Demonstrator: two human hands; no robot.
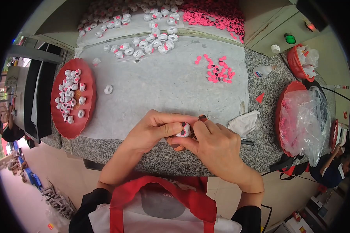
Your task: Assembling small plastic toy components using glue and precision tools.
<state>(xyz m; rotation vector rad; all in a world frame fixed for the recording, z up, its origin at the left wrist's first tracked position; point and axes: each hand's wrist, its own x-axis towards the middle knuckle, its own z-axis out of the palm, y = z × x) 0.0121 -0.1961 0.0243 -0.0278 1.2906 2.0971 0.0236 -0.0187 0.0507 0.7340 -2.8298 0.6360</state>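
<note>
At the near edge of the worktop, my left hand (153, 126) pinches a small white rounded piece (184, 130) with dark and pink markings between thumb and fingers. My right hand (217, 141) is closed against its right side; what those fingertips grip is hidden. Beneath the hands, a brown and orange object (178, 147) shows in part, its kind unclear. Small pink pieces (220, 73), some with dark spots, lie scattered on the white sheet (151, 81) beyond my right hand. One white ring-shaped piece (108, 89) rests alone at the left.
A red fluted tray (91, 112) at left carries several marked white pieces. More white pieces (149, 44) and a pink heap (217, 19) lie at the back. Right are a small bottle (263, 71), a white cloth (244, 123), a red basket (295, 64) and a plastic bag (305, 120) in another red tray.
</note>
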